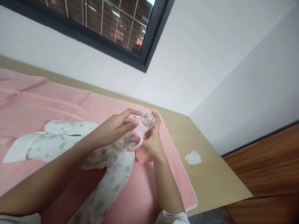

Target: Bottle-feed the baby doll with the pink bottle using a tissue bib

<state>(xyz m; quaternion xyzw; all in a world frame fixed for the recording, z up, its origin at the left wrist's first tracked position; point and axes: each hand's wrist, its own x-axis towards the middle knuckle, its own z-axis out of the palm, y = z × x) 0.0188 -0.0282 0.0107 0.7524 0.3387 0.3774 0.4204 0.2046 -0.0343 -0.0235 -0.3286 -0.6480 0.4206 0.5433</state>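
Both hands are on a clear baby bottle [125,141] with a pink collar and pink handles, tilted above a doll. My left hand [119,124] reaches over from the left, its fingers against the collar. From the right, my right hand [153,140] grips the bottle, fingertips around its clear domed cap [149,119] and thumb near a handle. Below lies a doll in white clothes with green animal prints [112,161]. Part of the doll's head [142,155] shows under my right hand; the rest is hidden by my hands and the bottle.
The doll rests on a pink blanket [65,99] spread over a light wood tabletop [210,183]. A folded white tissue [193,157] lies to the right. Behind are a white wall [187,62] and a dark-framed window [147,40]; brown wood panelling [268,165] is at the right.
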